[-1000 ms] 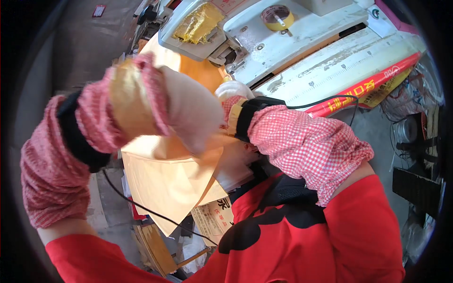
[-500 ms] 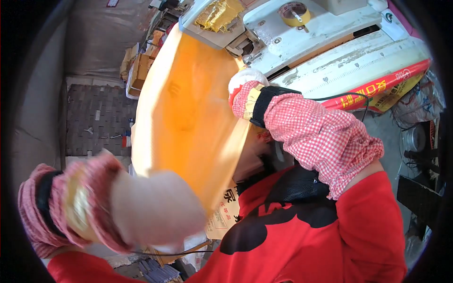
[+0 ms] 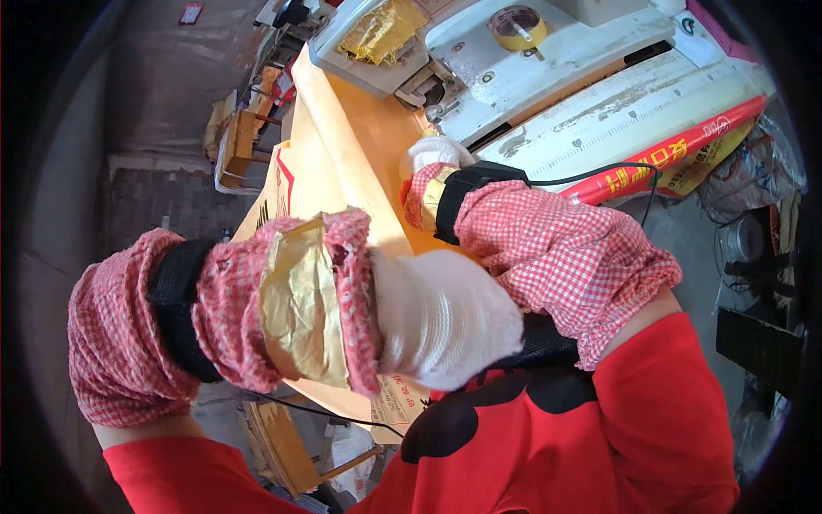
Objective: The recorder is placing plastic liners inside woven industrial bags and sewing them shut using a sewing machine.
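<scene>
A large yellow-orange woven sack (image 3: 342,146) runs from the sewing machine's working end (image 3: 419,86) down toward my body, with printing along its edges. My right hand (image 3: 438,154), in a white glove, is closed on the sack's edge close to the machine; its fingertips are mostly hidden. My left hand (image 3: 449,317), also in a white knit glove, is over the near part of the sack in front of my chest. It looks curled closed, but its fingers are turned away, so whatever they hold is hidden. Pink checked sleeve covers and black straps wrap both forearms.
A roll of yellow tape (image 3: 516,27) lies on the white machine table (image 3: 591,111). A red banner strip (image 3: 668,154) lines the table's front edge. A wooden stool (image 3: 287,445) stands at lower left. Bundled plastic (image 3: 749,188) sits at the right.
My left hand has swept right and slightly up, from the lower left to in front of my chest. The sack has folded over, showing its printed side. My right hand stays near the machine.
</scene>
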Available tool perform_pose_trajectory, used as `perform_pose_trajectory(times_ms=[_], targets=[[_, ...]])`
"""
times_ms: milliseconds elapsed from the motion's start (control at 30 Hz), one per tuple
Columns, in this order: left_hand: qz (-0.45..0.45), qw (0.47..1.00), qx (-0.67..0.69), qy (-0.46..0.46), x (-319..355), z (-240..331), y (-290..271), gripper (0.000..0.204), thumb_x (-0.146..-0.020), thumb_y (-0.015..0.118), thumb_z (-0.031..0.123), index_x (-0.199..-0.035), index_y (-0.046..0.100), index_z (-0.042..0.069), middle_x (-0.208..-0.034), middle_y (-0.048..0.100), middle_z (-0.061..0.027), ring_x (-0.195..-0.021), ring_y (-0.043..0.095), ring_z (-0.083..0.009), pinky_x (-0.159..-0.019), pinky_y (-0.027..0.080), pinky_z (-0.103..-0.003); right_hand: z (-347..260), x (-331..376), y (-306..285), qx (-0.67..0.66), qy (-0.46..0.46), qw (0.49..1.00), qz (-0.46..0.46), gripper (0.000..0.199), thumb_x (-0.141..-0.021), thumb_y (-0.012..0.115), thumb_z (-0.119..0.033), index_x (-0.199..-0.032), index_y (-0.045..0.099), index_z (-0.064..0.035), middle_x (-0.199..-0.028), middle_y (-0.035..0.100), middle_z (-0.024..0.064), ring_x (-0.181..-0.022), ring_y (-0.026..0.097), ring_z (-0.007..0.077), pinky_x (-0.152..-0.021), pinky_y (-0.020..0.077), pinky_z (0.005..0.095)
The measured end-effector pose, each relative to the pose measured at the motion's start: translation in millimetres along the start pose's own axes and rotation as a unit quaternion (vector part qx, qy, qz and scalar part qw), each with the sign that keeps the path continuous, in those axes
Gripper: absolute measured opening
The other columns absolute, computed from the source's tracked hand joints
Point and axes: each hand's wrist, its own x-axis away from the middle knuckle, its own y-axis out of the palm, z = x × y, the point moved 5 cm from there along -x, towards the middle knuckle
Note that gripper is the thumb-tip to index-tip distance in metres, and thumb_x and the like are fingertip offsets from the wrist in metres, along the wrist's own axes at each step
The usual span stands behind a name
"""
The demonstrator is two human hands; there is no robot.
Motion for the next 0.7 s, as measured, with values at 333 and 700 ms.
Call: perform_pose_trajectory(times_ms=[333,700], targets=[[0.158,0.973,-0.163,-0.052,64.6,-110.1,-38.6,0.018,-0.066,0.060,0.018,-0.082,0.063,0.010,-0.070,0.059,-0.0070,-0.074,0.059,-0.0267,-0.065,0.047,-0.037,24.4,10.5,39.4,0.009,0.015,0.997,0.076,0.012,-0.075,0.052,-0.013,-0.068,0.061,-0.0137,-0.053,0.053,0.0035,-0.056,0.057,0.0220,-0.048,0.0461,0.0343],[0.216,0.967,-0.043,-0.125,12.3,-97.3,23.1,0.011,-0.062,0.056,0.016,-0.067,0.060,0.007,-0.065,0.059,-0.0140,-0.063,0.059,-0.0323,-0.056,0.049,-0.039,47.3,-8.7,-18.8,-0.201,0.096,0.967,-0.125,0.029,-0.070,0.059,-0.028,-0.089,0.062,-0.0057,-0.084,0.062,0.0179,-0.081,0.060,0.0311,-0.074,0.0465,0.0385]])
